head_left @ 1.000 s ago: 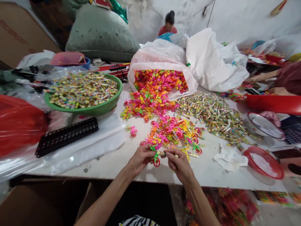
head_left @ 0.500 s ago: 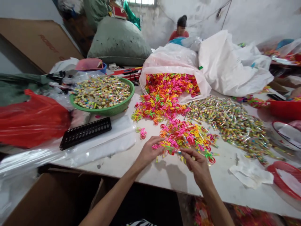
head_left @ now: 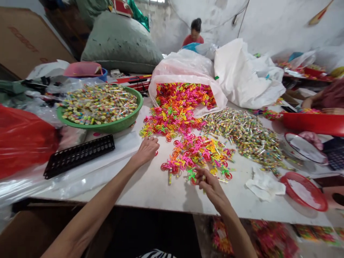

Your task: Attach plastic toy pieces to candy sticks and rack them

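A: Where is the piece being worked on?

B: A pale-ended tube (head_left: 204, 177) appears pinched between the thumb and fingers of the right hand (head_left: 211, 184), over the near part of the desk (head_left: 150, 193); a green plastic piece (head_left: 191, 174) shows at those fingertips, though whether it is joined to the tube or merely beside it cannot be told.

A: And the left hand?

B: The left hand (head_left: 146, 149) is well apart from the right, fingers bent down toward the desk beside a small red piece (head_left: 156, 153); only a sliver of that piece shows, so a grip cannot be confirmed.

A: Which step, and what does the next move call for?

B: Seemingly a pick-up on the left while the right holds the tube; it would call for a light fingertip pinch, with the right hand steady.

A: And around them?

B: A loose pile of bright pieces (head_left: 199, 152) lies just beyond the right hand; behind it a larger spill (head_left: 172, 118) runs from a white bag (head_left: 185, 61); a heap of tubes (head_left: 244, 136) lies to the right; leftward, a green basin (head_left: 118, 125) stands beyond a black rack (head_left: 79, 156); a co-worker in red (head_left: 187, 40) is near the far wall.
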Motion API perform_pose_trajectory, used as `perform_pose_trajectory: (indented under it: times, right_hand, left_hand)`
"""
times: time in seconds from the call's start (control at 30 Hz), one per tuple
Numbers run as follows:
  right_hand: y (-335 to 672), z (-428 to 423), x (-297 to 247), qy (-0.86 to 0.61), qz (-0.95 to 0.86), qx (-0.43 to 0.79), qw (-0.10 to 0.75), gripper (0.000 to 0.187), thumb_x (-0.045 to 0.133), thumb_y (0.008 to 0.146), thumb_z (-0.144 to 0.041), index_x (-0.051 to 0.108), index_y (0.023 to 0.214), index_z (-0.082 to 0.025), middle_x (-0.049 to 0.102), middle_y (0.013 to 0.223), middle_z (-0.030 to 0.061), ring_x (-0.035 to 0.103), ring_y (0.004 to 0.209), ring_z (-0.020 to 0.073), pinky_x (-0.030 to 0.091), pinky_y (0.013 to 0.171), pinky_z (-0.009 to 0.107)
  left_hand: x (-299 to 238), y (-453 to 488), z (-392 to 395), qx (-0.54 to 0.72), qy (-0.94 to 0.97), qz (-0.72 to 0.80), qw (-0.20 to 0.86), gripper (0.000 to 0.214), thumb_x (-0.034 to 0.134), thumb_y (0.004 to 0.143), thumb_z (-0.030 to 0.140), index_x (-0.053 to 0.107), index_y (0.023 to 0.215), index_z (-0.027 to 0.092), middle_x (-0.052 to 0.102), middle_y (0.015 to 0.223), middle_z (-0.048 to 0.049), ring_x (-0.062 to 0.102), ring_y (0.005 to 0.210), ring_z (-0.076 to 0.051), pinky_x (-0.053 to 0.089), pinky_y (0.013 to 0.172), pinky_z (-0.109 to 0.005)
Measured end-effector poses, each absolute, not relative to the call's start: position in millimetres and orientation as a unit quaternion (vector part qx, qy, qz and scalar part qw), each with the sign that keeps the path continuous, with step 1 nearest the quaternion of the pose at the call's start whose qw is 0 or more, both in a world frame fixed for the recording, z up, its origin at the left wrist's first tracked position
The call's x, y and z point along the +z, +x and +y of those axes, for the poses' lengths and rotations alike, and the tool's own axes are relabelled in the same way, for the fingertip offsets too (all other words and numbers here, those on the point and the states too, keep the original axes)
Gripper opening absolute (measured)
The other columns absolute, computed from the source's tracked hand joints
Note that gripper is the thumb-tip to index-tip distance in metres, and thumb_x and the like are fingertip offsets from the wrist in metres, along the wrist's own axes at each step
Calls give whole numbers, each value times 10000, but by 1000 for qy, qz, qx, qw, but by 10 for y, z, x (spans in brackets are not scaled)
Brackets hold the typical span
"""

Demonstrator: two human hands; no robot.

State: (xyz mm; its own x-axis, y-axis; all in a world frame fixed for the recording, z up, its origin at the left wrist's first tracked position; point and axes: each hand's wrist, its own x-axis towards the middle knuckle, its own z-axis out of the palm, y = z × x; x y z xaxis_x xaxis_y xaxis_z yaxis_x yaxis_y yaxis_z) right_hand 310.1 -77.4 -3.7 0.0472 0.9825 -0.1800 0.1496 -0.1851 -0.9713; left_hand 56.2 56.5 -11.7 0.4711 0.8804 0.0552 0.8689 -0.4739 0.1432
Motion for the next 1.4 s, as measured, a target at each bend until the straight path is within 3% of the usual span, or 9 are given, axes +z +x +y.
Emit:
perform_pose_trajectory:
  times: [0.1,0.23,0.5,0.7,0.87,0.93,1.1,1.3,1.4]
  right_hand:
    - [2999,-752,-6,-574,-455,512,448,252,578,690,-265,619,930,-200,605,768,24,588,643,159,445,548,265]
    - [2912,-740,-9,-621,-452,429,476,384,585,739,-409,567,1063,-204,613,696,11,599,594,161,444,559,269]
    - [2743,-945,-230,-622,-458,502,389,375,535,763,-360,527,1099,-194,543,629,-19,419,421,95,328,399,217]
    - [2777,-985,-381,-584,-572,448,361,535,552,636,-168,501,1161,-256,582,965,38,555,704,155,439,606,258]
    - [2769,-935,-489,-584,-487,484,433,418,649,651,-300,515,1042,-237,607,993,80,554,594,148,459,549,284]
    - [2747,-901,-422,-583,-447,504,454,424,695,626,-329,522,1000,-229,628,941,72,528,529,130,451,520,285]
    - [2686,-777,-49,-569,-394,557,460,387,692,658,-364,623,985,-169,579,541,-4,517,505,140,423,513,280]
    - [2627,-697,29,-519,-329,626,481,233,730,613,-316,653,760,-153,614,557,5,512,447,105,402,459,240]
    - [2630,-719,-14,-508,-304,643,486,236,712,636,-320,671,800,-157,607,537,0,503,436,89,386,444,214]
  left_hand:
    - [-150,614,403,78,837,539,41,185,437,771,114,576,879,173,571,954,-104,500,905,-240,338,757,-355]
    - [-282,547,254,106,811,573,53,324,448,810,206,483,1127,146,566,1071,-122,497,984,-258,343,805,-372]
    - [-235,273,454,142,810,562,92,289,450,757,114,580,1002,196,554,1064,-86,473,1004,-237,335,835,-372]
    - [-316,403,480,176,789,568,155,218,456,680,-10,608,722,141,584,872,-93,476,982,-256,265,902,-433]
    - [-180,585,410,261,752,584,160,234,454,763,71,614,894,182,604,946,-86,520,943,-211,344,872,-377]
    - [-116,687,295,342,692,582,254,234,467,801,168,576,1007,188,598,988,-84,551,871,-184,414,773,-330]
    - [-61,885,-163,428,341,424,722,336,678,658,246,597,960,125,619,787,-57,576,656,-134,455,639,-270]
    - [-31,996,-447,393,258,369,802,288,716,548,84,637,823,116,636,748,-40,585,641,-112,457,625,-218]
    - [-27,1043,-471,412,240,374,796,288,712,561,92,629,834,130,643,762,-32,589,661,-109,458,650,-222]
